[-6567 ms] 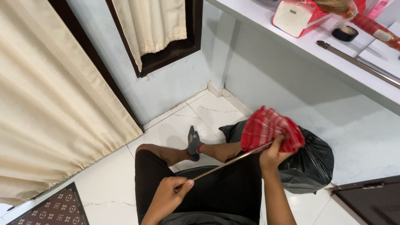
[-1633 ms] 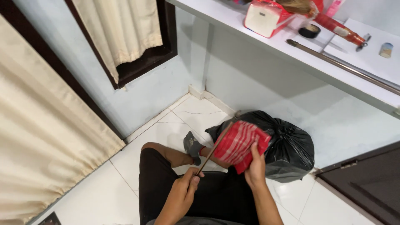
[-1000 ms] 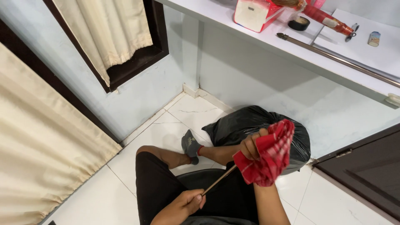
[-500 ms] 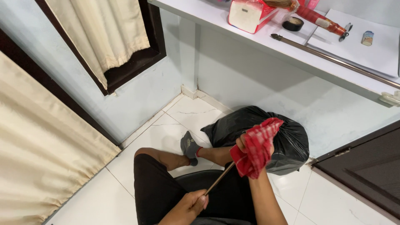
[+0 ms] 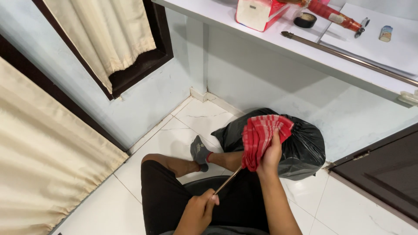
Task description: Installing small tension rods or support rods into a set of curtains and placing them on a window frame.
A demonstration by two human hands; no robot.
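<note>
White shiny floor tiles (image 5: 204,117) meet a pale blue wall (image 5: 143,100), and cream curtains (image 5: 48,156) hang on the left. Up above runs a white counter (image 5: 278,39) with a red and white box (image 5: 257,11), a roll of black tape (image 5: 305,19) and a long metal rod (image 5: 348,56) on it. A person sits on the floor in black shorts (image 5: 170,204) with one grey sock (image 5: 199,150) showing. Right behind the legs sits a full black plastic bag (image 5: 305,143).

The right hand (image 5: 270,156) is closed around a red and white checked cloth (image 5: 261,132), bunched up, with the thumb pressing on its side. The cloth wraps the far end of a thin brown stick (image 5: 228,180). The left hand (image 5: 200,211) is closed around the near end of that stick, low by the lap. So the stick goes slanting up from one hand to the other, above the shorts and in front of the bag.

The cloth looks soft and light. It folds and flops, so it is best held in a bunch, as the right hand does. The stick looks thin, stiff and light, and maybe smooth, so it could slip through the cloth. I think a firm hold near each end keeps it steady. How the end inside the cloth looks, I cannot tell.
</note>
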